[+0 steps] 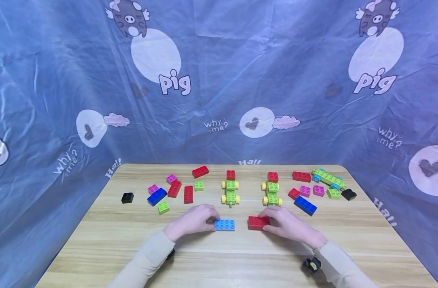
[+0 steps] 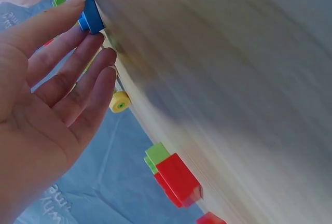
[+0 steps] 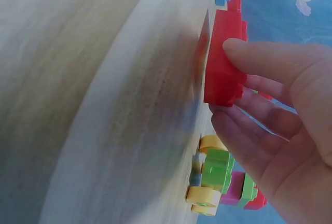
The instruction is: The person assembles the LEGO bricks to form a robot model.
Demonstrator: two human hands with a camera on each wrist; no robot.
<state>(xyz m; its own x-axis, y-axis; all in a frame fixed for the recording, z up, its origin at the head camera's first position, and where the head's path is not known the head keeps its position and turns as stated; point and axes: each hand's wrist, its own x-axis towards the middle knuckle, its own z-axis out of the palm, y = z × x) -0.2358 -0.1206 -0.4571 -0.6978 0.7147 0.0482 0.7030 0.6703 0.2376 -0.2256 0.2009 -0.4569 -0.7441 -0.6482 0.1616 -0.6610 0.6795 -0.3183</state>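
Note:
My left hand [image 1: 198, 220] pinches the left end of a light blue toy brick [image 1: 225, 225] between thumb and fingers. In the left wrist view its thumb lies against the studded side of the blue brick [image 2: 89, 6]. To the right, my right hand [image 1: 289, 224] grips the right end of a red brick [image 1: 255, 223]. The right wrist view shows the thumb on one long side of the red brick [image 3: 224, 60], just over the table. A gap separates the two bricks. Behind them stand two green wheeled bases with yellow wheels, a left one [image 1: 231, 192] and a right one [image 1: 272, 193].
Small red bricks [image 1: 231, 174] sit behind the wheeled bases. Loose bricks lie at the left, among them a dark blue brick [image 1: 157, 197] and a black brick [image 1: 127, 197]. At the right are another dark blue brick [image 1: 305, 205] and a green base with blue wheels [image 1: 328, 178].

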